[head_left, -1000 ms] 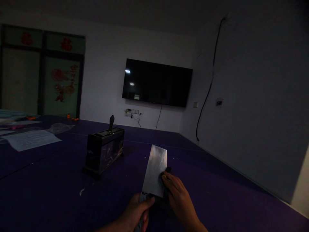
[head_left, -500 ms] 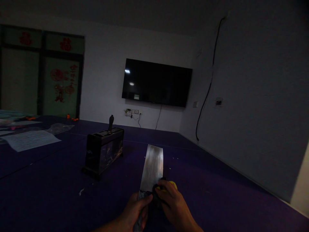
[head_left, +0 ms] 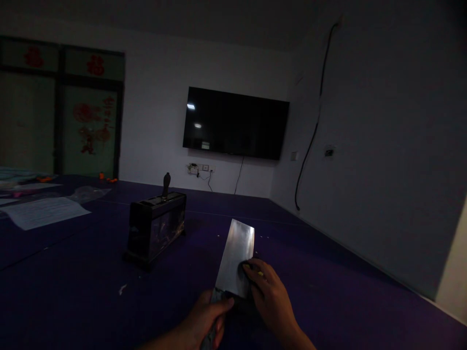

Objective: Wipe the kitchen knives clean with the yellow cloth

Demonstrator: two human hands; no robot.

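My left hand is closed round the handle of a broad steel cleaver, blade pointing away from me over the purple table. My right hand presses a dark cloth with a yellow patch against the right side of the blade, fingers closed on it. A dark knife block stands left of the blade, with one knife handle sticking up from it.
White paper sheets and a clear plastic bag lie at the table's far left. A wall television hangs ahead, with a wall close on the right. The room is dim.
My right hand slid the cloth down toward the handle, then back up the blade. The cleaver tilted slightly with each stroke. My left hand kept its grip.
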